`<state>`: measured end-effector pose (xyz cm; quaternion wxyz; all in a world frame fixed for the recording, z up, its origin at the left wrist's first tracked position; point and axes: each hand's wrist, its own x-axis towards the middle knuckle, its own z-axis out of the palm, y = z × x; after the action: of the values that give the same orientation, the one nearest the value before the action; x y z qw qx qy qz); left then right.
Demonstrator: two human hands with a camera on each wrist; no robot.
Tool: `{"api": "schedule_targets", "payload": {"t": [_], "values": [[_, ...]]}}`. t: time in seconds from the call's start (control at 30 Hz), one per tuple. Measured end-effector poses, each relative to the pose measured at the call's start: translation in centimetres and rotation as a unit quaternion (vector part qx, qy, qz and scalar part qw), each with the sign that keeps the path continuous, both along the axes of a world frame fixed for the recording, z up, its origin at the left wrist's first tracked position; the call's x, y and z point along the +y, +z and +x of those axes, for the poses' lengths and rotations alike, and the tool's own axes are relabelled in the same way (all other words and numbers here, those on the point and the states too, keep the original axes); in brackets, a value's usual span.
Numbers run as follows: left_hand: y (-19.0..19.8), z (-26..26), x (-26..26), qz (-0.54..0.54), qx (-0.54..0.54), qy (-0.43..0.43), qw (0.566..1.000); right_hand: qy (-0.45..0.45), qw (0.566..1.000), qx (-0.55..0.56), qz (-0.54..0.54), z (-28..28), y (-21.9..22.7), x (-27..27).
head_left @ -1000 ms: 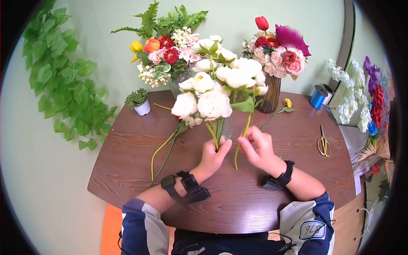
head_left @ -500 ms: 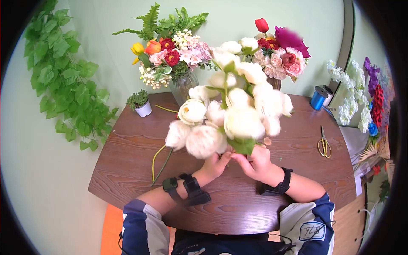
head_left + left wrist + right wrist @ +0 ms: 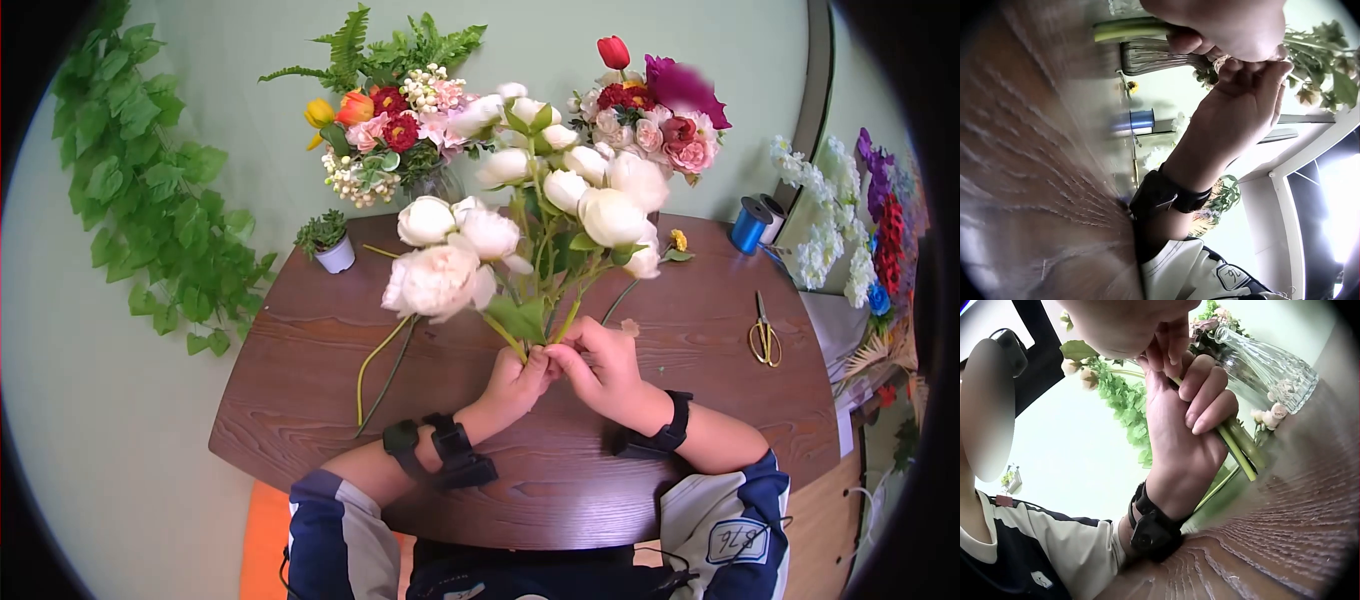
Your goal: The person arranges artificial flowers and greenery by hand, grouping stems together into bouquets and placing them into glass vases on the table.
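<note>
My left hand (image 3: 512, 385) grips the green stems (image 3: 1235, 450) of a bunch of white flowers (image 3: 435, 280), low over the middle of the table. In the right wrist view, its fingers curl round the stems, whose cut ends stick out below. My right hand (image 3: 605, 370) is up against the left and pinches a stem of the same bunch just under the leaves (image 3: 520, 318). The blooms fan out above both hands, some rounded and closed, one wide and ruffled. A clear glass vase (image 3: 1272, 369) stands behind the hands in the right wrist view.
Loose stems (image 3: 375, 360) lie left of the hands. Gold-handled scissors (image 3: 764, 340), a blue ribbon spool (image 3: 749, 228) and a small yellow flower (image 3: 679, 240) lie to the right. Two flower arrangements (image 3: 400, 130) (image 3: 650, 130) and a potted succulent (image 3: 325, 240) line the back.
My right hand has brought a separate stem leftward to the bunch in my left hand. The bunch tipped toward me, then swung back, and its blooms now spread wider.
</note>
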<state>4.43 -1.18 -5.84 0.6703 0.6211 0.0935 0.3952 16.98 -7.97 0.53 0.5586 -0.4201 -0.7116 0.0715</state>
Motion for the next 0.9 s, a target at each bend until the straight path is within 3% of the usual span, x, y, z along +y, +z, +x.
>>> {"api": "schedule_targets", "payload": {"t": [0.17,0.2,0.23,0.27,0.33,0.4,0.47,0.53,0.57,0.6,0.63,0.7,0.73,0.77,0.83,0.87,0.9], "values": [[-0.4,0.2,0.6,-0.049,-0.022,-0.071,0.996,-0.015,0.998,-0.064,0.011,0.3,0.7,0.0],[-0.3,0.5,0.5,0.017,-0.036,-0.04,0.998,-0.015,0.998,-0.065,0.011,0.3,0.6,0.0],[-0.2,0.7,0.5,0.082,-0.051,-0.009,0.995,-0.005,1.0,-0.014,0.002,0.1,0.5,0.1],[-0.4,0.6,0.7,0.082,-0.051,-0.008,0.995,0.006,0.999,0.037,-0.006,0.0,0.3,0.2],[-0.4,0.2,0.9,0.135,0.027,0.024,0.99,0.011,0.997,0.07,-0.027,0.1,0.3,0.5],[0.5,-0.4,1.0,0.152,0.086,-0.006,0.985,0.016,0.994,0.102,-0.048,0.5,0.1,0.7],[0.5,-0.1,0.9,0.168,0.145,-0.036,0.974,0.079,0.969,0.087,-0.218,1.1,-0.2,0.8],[-2.5,1.4,0.7,0.245,0.138,0.004,0.96,0.121,0.959,0.052,-0.251,0.9,-0.7,0.7],[-6.9,2.3,2.2,0.103,0.092,-0.175,0.975,0.147,0.954,0.049,-0.258,1.3,-1.7,1.0],[-6.8,2.1,2.3,0.102,0.093,-0.173,0.975,0.173,0.948,0.047,-0.264,1.8,-3.0,1.6],[-5.9,1.7,2.2,0.187,0.198,-0.151,0.95,0.2,0.941,0.045,-0.27,2.3,-4.5,2.1],[-3.1,1.1,1.5,0.344,0.396,-0.101,0.846,0.251,0.924,0.042,-0.284,3.1,-6.8,2.9],[1.0,1.0,-0.6,0.275,0.117,0.008,0.954,0.276,0.915,0.04,-0.29,3.2,-7.2,3.1],[0.7,1.5,-0.1,0.372,0.062,0.095,0.921,0.277,0.915,0.04,-0.291,2.6,-5.4,2.2],[0.3,1.1,-0.4,0.15,0.042,0.008,0.988,0.139,0.923,0.182,-0.31,0.7,0.0,0.1],[1.7,0.6,0.8,0.27,0.263,-0.014,0.926,0.124,0.917,0.248,-0.287,0.2,0.5,0.6],[2.3,0.4,1.3,0.27,0.262,-0.012,0.927,0.152,0.912,0.3,-0.235,0.2,0.8,0.7]]}}
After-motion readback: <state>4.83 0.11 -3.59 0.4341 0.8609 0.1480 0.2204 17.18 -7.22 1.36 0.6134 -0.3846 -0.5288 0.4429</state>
